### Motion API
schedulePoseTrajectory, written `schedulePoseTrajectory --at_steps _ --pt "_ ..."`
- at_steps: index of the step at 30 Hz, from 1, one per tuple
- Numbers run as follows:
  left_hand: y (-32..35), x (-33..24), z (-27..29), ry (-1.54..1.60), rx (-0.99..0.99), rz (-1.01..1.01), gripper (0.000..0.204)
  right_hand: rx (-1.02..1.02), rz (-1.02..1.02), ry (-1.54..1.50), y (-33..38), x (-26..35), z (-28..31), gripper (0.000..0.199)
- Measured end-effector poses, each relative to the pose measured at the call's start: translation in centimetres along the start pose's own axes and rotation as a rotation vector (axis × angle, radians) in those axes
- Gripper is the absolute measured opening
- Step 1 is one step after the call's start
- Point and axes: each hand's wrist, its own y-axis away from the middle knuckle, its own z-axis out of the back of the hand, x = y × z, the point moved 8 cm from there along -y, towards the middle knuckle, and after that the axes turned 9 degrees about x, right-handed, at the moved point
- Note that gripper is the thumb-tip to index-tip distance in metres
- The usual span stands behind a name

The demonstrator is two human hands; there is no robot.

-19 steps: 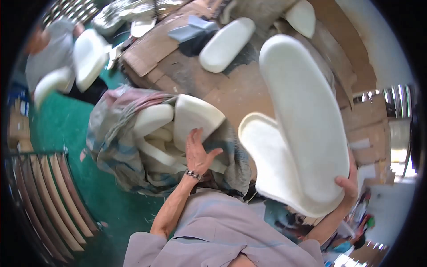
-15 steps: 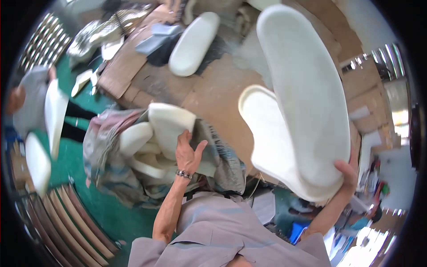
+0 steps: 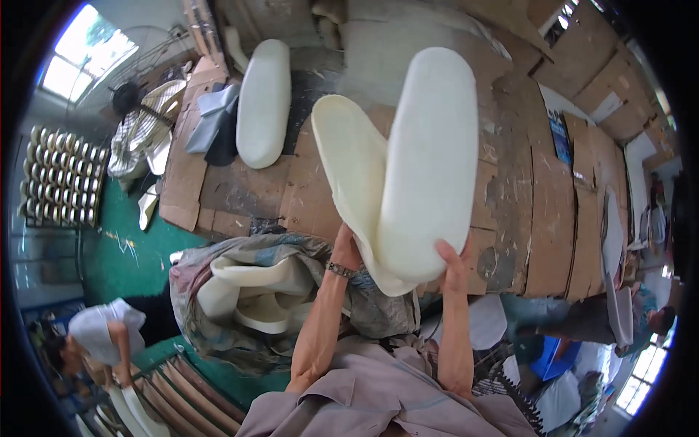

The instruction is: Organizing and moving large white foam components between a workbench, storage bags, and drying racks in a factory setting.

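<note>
Inside cloth sack point(image 3: 364, 309), foam pads point(image 3: 255, 295)

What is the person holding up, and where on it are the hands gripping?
Two long cream foam pads, held at their lower ends: the right hand under the front pad, the left hand against the rear one.

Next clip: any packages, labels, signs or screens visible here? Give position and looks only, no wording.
Blue sheet or poster: flat on the cardboard-covered table, right of the white foam pad held by the right hand; narrow rectangle, blue with small pale marks.
Fabric sack: below the left hand, open, crumpled, grey and faded colours, holding cream foam pieces.
No screens or labels can be made out.
</note>
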Motion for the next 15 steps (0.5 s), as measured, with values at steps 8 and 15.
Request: schedulePoseTrajectory --at_steps 8,15 --pt "-0.6 -8.7 1.6 0.011 0.045 -0.312 0.097 0.136 -0.334 -0.588 -6.0 -8.5 -3.7 0.076" --pt "1.1 -10.1 2.2 -0.128 0.079 -0.338 0.106 0.125 -0.496 -0.748 -5.1 -17.4 -7.1 0.072"
